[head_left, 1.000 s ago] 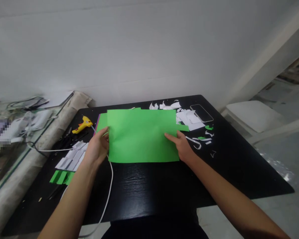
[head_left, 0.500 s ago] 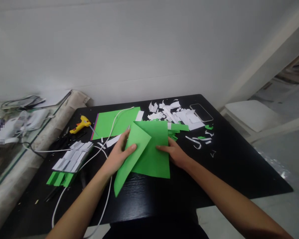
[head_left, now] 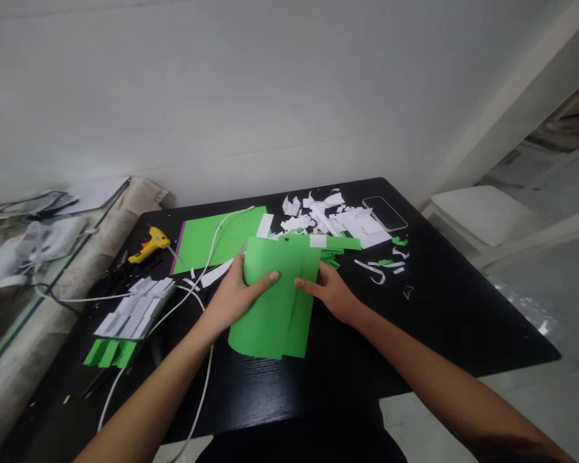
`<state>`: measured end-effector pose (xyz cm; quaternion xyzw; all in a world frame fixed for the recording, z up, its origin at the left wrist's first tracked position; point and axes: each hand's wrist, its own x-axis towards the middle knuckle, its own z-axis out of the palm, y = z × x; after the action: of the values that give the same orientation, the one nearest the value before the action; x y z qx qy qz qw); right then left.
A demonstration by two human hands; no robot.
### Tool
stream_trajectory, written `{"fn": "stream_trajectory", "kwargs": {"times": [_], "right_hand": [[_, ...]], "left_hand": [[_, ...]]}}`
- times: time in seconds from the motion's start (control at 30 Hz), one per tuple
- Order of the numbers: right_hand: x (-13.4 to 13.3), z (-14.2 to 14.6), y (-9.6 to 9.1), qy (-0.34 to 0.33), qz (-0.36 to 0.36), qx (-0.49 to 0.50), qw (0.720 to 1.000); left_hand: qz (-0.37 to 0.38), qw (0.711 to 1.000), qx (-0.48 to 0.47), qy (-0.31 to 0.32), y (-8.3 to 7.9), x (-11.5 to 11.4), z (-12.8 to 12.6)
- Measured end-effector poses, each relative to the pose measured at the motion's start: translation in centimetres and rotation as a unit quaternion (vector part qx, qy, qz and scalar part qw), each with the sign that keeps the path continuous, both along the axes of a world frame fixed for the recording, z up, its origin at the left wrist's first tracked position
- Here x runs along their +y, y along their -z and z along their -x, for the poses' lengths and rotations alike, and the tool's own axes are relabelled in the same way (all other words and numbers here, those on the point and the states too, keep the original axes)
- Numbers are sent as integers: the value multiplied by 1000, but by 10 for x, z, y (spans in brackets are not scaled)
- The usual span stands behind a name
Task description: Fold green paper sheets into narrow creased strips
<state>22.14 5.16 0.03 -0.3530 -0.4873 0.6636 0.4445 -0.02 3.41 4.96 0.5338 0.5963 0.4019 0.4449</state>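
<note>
A sheet of green paper [head_left: 270, 315] is held up over the near middle of the table, bent over on itself at the left so that its front layer overlaps the back one. My left hand [head_left: 241, 292] grips its left side, thumb across the front and fingers behind. At the right edge my right hand [head_left: 330, 289] pinches it, thumb in front; the other fingers are partly hidden. Behind it lie more green sheets [head_left: 212, 238] with a purple edge, and a green strip with a white patch [head_left: 318, 240].
The black table [head_left: 444, 321] holds a yellow glue gun [head_left: 150, 244], folded white paper pieces [head_left: 137, 308], folded green pieces [head_left: 110, 353], white scraps [head_left: 361, 222] and a phone-like dark rectangle [head_left: 385, 213]. A white cable [head_left: 207, 373] loops near my left arm. A white stool [head_left: 480, 212] stands right.
The folded-over left part of the green sheet has swung right and now lies almost over the back layer. Both hands still grip the sheet, slightly closer together.
</note>
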Motion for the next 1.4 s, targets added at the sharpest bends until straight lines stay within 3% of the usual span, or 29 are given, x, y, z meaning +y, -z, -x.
{"fn": "stream_trajectory", "kwargs": {"times": [0.07,0.17,0.27,0.37,0.53,0.83,1.13,1.4], "right_hand": [[1,1,0,52,3,-31,998],[2,0,-1,73,19,-39,996],[2,-3,-1,46,46,-13,998],[3,-4,0,-5,55,-10,998],[0,-1,1,-48,31,-35,998],[-2,-1,3,57,-7,-96,994],[1,-1,2,110,-18,-91,990],[0,0,3,80,-11,-87,993]], "left_hand": [[-5,1000,-6,18,-2,2,-3],[18,997,-67,39,0,4,-3],[74,976,-189,75,10,3,3],[108,960,-241,94,21,1,9],[122,955,-252,93,29,-3,12],[108,957,-254,87,35,-8,9],[104,962,-240,77,43,-8,9],[31,972,-230,40,45,-8,4]]}}
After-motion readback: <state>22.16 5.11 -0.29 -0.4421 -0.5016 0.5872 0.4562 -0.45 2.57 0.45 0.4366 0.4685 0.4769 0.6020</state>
